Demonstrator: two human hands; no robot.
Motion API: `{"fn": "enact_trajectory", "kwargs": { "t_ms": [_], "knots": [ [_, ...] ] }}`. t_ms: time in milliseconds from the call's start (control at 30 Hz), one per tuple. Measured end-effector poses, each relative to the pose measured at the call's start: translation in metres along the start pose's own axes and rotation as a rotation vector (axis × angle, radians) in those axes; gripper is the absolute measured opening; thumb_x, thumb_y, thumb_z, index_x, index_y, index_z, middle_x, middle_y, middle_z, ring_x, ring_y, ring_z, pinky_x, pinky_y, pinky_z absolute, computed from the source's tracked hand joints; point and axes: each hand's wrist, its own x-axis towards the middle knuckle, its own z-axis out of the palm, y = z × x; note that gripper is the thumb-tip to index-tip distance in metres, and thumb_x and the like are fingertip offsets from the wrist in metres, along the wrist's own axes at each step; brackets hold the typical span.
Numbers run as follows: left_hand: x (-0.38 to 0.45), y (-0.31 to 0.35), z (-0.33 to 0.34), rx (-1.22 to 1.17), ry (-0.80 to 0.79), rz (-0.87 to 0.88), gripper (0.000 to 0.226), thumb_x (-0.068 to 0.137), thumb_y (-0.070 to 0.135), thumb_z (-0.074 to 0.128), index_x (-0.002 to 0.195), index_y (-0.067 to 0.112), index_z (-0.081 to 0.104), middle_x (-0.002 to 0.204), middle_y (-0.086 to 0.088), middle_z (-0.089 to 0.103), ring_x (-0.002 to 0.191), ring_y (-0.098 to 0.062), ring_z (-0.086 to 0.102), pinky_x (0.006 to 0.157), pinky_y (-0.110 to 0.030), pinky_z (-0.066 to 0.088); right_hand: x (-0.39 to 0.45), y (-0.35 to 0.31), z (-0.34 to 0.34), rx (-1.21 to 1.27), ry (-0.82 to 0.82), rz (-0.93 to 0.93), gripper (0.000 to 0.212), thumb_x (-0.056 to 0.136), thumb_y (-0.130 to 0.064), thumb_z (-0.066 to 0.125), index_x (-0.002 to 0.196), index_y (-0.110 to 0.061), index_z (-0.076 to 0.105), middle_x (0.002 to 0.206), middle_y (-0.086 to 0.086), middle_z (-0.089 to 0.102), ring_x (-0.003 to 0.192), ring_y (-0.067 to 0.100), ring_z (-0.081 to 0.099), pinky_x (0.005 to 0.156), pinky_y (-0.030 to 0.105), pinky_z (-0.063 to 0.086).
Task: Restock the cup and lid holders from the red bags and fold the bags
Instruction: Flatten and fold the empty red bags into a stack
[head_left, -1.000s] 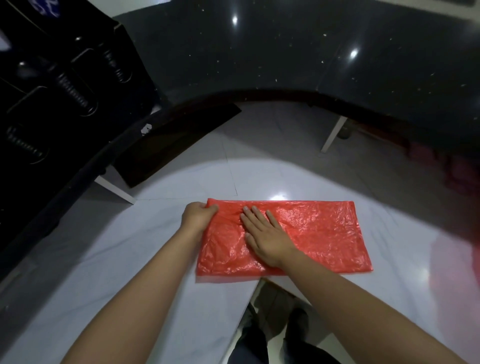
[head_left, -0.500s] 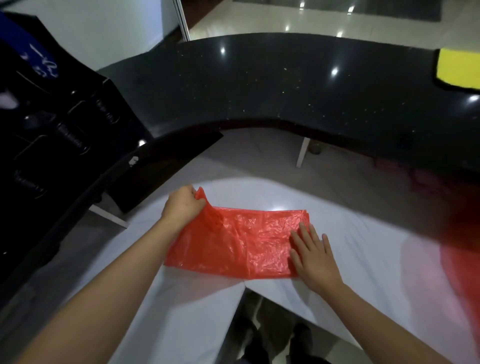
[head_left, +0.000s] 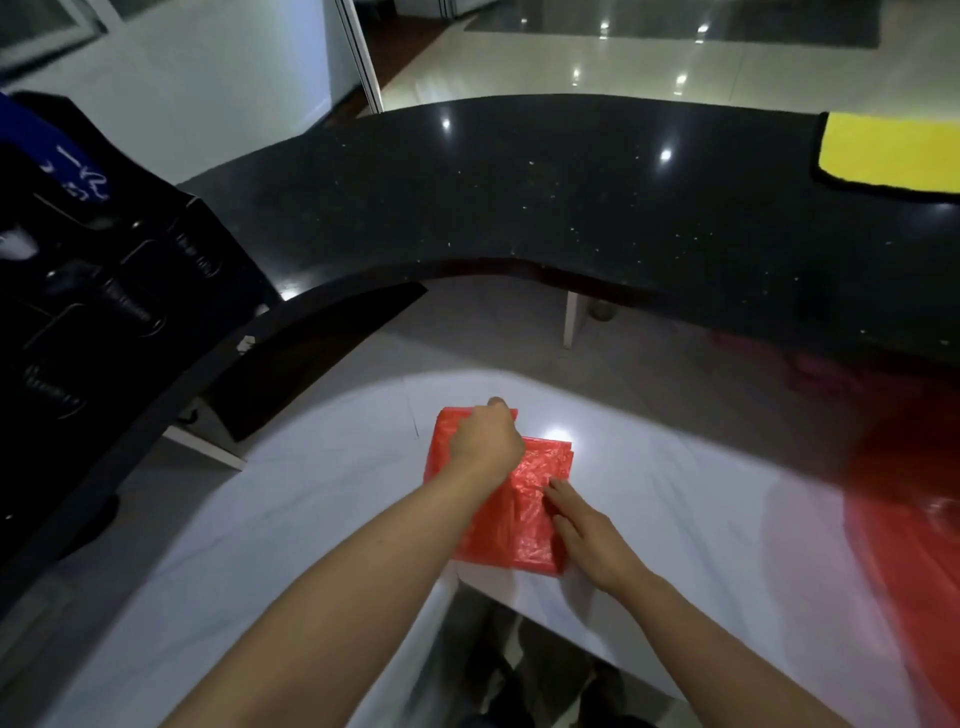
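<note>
- While the folded red bag (head_left: 511, 512) lies at the white counter's (head_left: 260, 519) near edge, centre frame, the left hand (head_left: 485, 436) curls closed, gripping its 12 o'clock edge.
- Right hand (head_left: 589, 538) rests flat-fingered on the bag's 3 o'clock side.
- Curved black counter (head_left: 571, 197) arcs at 12 o'clock; yellow cloth (head_left: 891, 156) at 2 o'clock.
- Glossy tiled floor (head_left: 649, 57) beyond.

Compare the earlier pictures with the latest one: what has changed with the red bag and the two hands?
The left hand carried the bag's left end rightward, folding the red bag to a narrower packet. The right hand slid along to the bag's right edge. Unchanged: left fingers grip the plastic, right hand presses flat, bag on the white counter.
</note>
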Motion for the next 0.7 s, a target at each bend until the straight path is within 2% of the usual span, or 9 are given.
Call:
{"fn": "enact_trajectory", "kwargs": {
  "t_ms": [67, 200, 300, 433, 567, 700],
  "knots": [
    [-0.004, 0.003, 0.019, -0.056, -0.019, -0.020, 0.032, 0.091, 0.010, 0.052, 0.123, 0.008, 0.056, 0.119, -0.015, 0.068, 0.110, -0.038, 0.065, 0.087, -0.040, 0.054, -0.004, 0.002, -0.007, 0.131, 0.001, 0.022, 0.046, 0.110, -0.027, 0.036, 0.149, -0.049, 0.030, 0.152, -0.020, 0.035, 0.133, 0.001, 0.041, 0.110, 0.015, 0.028],
    [-0.006, 0.007, 0.055, -0.074, -0.038, -0.006, 0.030, 0.094, 0.013, 0.052, 0.123, 0.007, 0.054, 0.115, -0.017, 0.068, 0.106, -0.039, 0.067, 0.086, -0.042, 0.055, -0.002, 0.012, -0.011, 0.336, 0.050, 0.111, 0.048, 0.107, -0.014, 0.040, 0.150, -0.036, 0.043, 0.151, -0.010, 0.049, 0.136, 0.007, 0.048, 0.118, 0.028, 0.034],
    [-0.003, 0.010, 0.075, -0.098, -0.020, 0.008, 0.028, 0.095, 0.014, 0.051, 0.121, 0.006, 0.053, 0.110, -0.016, 0.069, 0.101, -0.038, 0.068, 0.082, -0.041, 0.056, 0.002, 0.013, -0.014, 0.558, 0.096, 0.185, 0.054, 0.099, -0.010, 0.044, 0.144, -0.039, 0.050, 0.143, -0.016, 0.057, 0.134, 0.006, 0.052, 0.117, 0.034, 0.038],
    [-0.003, 0.015, 0.091, -0.168, 0.025, 0.029, 0.020, 0.097, 0.020, 0.055, 0.110, 0.005, 0.054, 0.103, -0.013, 0.067, 0.093, -0.035, 0.067, 0.071, -0.038, 0.051, 0.008, 0.015, -0.016, 0.687, 0.087, 0.233, 0.063, 0.086, -0.021, 0.046, 0.148, -0.030, 0.050, 0.140, -0.018, 0.060, 0.132, 0.004, 0.053, 0.117, 0.040, 0.039],
    [-0.002, 0.016, 0.101, -0.248, 0.085, 0.060, 0.019, 0.099, 0.027, 0.057, 0.100, 0.008, 0.055, 0.095, -0.009, 0.064, 0.084, -0.029, 0.065, 0.066, -0.034, 0.046, 0.008, 0.017, -0.017, 0.720, 0.081, 0.241, 0.054, 0.097, -0.012, 0.043, 0.146, -0.034, 0.052, 0.140, -0.016, 0.061, 0.132, 0.004, 0.054, 0.118, 0.038, 0.038],
    [0.000, 0.016, 0.107, -0.323, 0.059, 0.094, 0.024, 0.101, 0.030, 0.056, 0.105, 0.007, 0.062, 0.103, -0.007, 0.062, 0.090, -0.024, 0.062, 0.080, -0.037, 0.051, 0.007, 0.019, -0.015, 0.734, 0.071, 0.219, 0.054, 0.100, -0.006, 0.040, 0.148, -0.029, 0.050, 0.144, -0.012, 0.058, 0.134, 0.005, 0.052, 0.119, 0.038, 0.037]
  ]
}}
